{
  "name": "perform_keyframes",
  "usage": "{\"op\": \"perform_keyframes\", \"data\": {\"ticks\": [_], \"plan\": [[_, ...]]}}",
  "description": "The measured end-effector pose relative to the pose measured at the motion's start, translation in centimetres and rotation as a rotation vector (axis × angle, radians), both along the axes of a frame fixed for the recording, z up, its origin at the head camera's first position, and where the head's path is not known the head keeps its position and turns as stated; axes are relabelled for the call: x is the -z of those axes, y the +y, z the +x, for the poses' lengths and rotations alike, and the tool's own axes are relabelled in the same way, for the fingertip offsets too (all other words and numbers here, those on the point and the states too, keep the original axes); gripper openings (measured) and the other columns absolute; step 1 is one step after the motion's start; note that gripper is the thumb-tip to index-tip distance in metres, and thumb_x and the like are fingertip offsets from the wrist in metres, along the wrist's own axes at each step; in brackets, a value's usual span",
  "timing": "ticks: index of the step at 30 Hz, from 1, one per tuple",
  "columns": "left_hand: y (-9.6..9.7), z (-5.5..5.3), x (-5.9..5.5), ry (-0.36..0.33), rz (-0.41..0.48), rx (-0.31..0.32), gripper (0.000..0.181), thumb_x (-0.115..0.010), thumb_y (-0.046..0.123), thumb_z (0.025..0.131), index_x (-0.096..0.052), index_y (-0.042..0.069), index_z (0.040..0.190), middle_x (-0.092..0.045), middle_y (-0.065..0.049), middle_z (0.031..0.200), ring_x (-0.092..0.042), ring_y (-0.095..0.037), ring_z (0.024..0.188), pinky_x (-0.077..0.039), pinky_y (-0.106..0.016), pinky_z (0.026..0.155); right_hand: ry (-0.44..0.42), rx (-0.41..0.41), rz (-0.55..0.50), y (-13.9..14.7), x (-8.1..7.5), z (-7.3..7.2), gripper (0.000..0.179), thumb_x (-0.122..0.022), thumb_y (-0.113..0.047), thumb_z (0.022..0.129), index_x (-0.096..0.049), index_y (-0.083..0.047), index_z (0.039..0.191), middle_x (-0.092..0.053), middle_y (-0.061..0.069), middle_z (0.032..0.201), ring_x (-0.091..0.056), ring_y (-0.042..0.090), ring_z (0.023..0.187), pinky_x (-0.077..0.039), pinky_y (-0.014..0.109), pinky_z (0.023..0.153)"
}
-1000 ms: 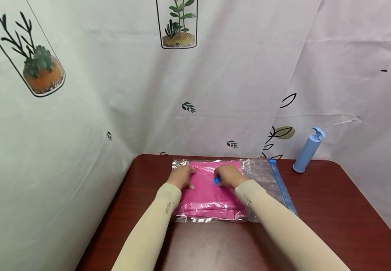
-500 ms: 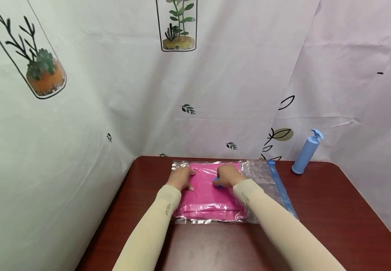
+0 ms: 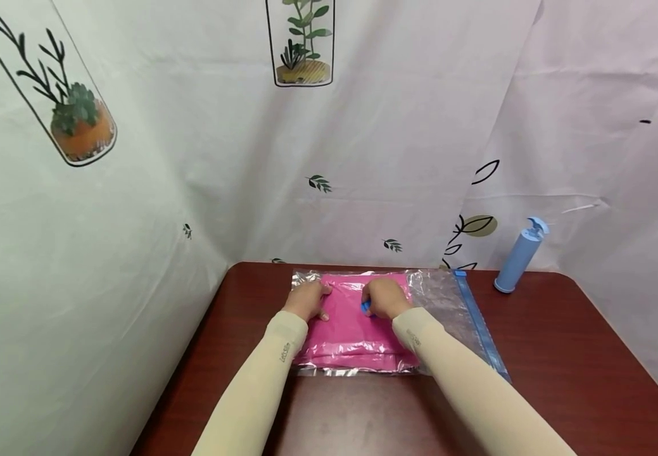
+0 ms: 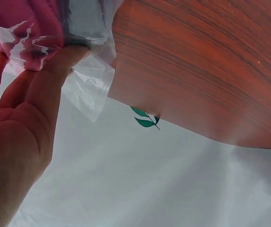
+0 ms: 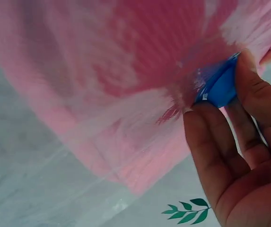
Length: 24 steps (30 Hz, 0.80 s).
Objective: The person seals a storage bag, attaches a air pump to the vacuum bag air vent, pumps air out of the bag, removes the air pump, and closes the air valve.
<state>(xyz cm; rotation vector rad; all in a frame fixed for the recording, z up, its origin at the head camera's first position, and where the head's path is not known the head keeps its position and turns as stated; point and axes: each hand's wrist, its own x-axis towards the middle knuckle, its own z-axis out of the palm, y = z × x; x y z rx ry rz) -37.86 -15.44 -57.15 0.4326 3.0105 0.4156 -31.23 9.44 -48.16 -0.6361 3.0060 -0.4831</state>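
A clear vacuum storage bag (image 3: 442,297) lies flat on the table, with folded pink cloth (image 3: 342,329) inside it. My right hand (image 3: 387,297) pinches a round blue valve cap (image 3: 366,308) on top of the bag. In the right wrist view, thumb and fingertips sit around the sides of the blue valve cap (image 5: 222,87). At the bag's left part, my left hand (image 3: 306,300) rests on the plastic with its fingers spread. The left wrist view has its fingers (image 4: 45,90) against the plastic over the pink cloth (image 4: 26,28).
A blue zip strip (image 3: 477,323) runs down the bag's right edge, with a blue slider (image 3: 460,273) at its far end. A blue hand pump (image 3: 518,259) stands at the back right of the dark red table (image 3: 568,354). Printed curtain (image 3: 363,139) hangs behind and beside the table.
My right hand has twisted at the blue valve cap and back, so the cap was mostly covered half a second ago and shows again now. The left hand stays in place.
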Motion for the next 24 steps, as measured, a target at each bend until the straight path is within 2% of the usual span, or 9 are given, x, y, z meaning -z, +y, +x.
{"op": "perform_keyframes", "data": {"ticks": [5,6,9,12,13,16,20,24], "plan": [[0.1,0.0,0.0,-0.003,0.016,-0.010,0.085,-0.107,0.038,0.068,-0.078,0.030,0.147,-0.078,-0.007,0.149,-0.074,-0.035,0.138,-0.063,-0.052,0.114,-0.019,-0.057,0.018,0.6,-0.1,-0.1,0.028,-0.100,-0.007,0.076,-0.088,-0.012,0.101,-0.087,0.005,0.101,-0.077,0.025,0.095,-0.065,0.044,0.095],[0.2,0.0,-0.1,-0.007,0.020,-0.014,0.085,-0.107,0.038,0.067,-0.078,0.030,0.147,-0.079,-0.007,0.148,-0.074,-0.035,0.138,-0.063,-0.052,0.114,-0.034,-0.077,0.000,1.2,0.9,-1.0,0.033,-0.101,-0.016,0.079,-0.087,-0.014,0.109,-0.087,0.005,0.107,-0.078,0.024,0.099,-0.065,0.043,0.098],[0.2,0.2,-0.4,-0.016,0.019,-0.015,0.085,-0.107,0.038,0.068,-0.078,0.029,0.147,-0.079,-0.007,0.148,-0.073,-0.036,0.139,-0.063,-0.053,0.115,-0.145,-0.034,-0.046,2.0,0.8,-1.4,0.052,-0.100,-0.030,0.082,-0.080,-0.010,0.125,-0.084,0.009,0.118,-0.078,0.027,0.110,-0.064,0.046,0.105],[0.1,0.2,-0.6,-0.021,0.017,-0.014,0.084,-0.107,0.037,0.068,-0.079,0.028,0.147,-0.079,-0.008,0.148,-0.073,-0.036,0.139,-0.062,-0.053,0.116,-0.240,0.047,-0.102,2.6,0.7,-1.6,0.047,-0.094,-0.044,0.089,-0.078,-0.008,0.115,-0.082,0.006,0.103,-0.073,0.020,0.095,-0.063,0.039,0.092],[0.0,0.2,-0.6,-0.020,0.018,-0.012,0.083,-0.107,0.037,0.069,-0.079,0.028,0.147,-0.079,-0.008,0.148,-0.073,-0.036,0.139,-0.062,-0.053,0.116,-0.258,0.081,-0.099,2.2,-0.3,-0.9,0.038,-0.093,-0.040,0.092,-0.078,-0.007,0.105,-0.079,0.005,0.094,-0.070,0.019,0.088,-0.062,0.038,0.086],[0.0,0.3,-0.5,-0.016,0.025,-0.008,0.082,-0.108,0.036,0.069,-0.079,0.027,0.146,-0.079,-0.008,0.147,-0.073,-0.034,0.138,-0.062,-0.053,0.116,-0.227,0.071,-0.087,2.1,-0.4,-0.6,0.032,-0.091,-0.036,0.096,-0.076,-0.012,0.082,-0.068,-0.003,0.072,-0.057,0.014,0.071,-0.052,0.031,0.072],[0.1,0.4,-0.4,-0.008,0.026,-0.015,0.081,-0.108,0.034,0.070,-0.080,0.027,0.146,-0.080,-0.007,0.146,-0.074,-0.032,0.136,-0.063,-0.052,0.115,-0.135,0.023,-0.038,1.6,-0.5,-0.3,0.029,-0.095,-0.029,0.092,-0.077,-0.012,0.078,-0.069,-0.003,0.070,-0.056,0.014,0.069,-0.055,0.034,0.074],[0.4,0.6,-0.5,-0.008,0.012,-0.019,0.081,-0.108,0.034,0.071,-0.079,0.026,0.146,-0.078,-0.006,0.149,-0.073,-0.031,0.138,-0.062,-0.051,0.117,-0.039,-0.030,0.043,1.2,-0.3,0.0,0.020,-0.097,-0.019,0.088,-0.081,-0.011,0.081,-0.077,0.002,0.078,-0.062,0.018,0.073,-0.062,0.042,0.079]]}}
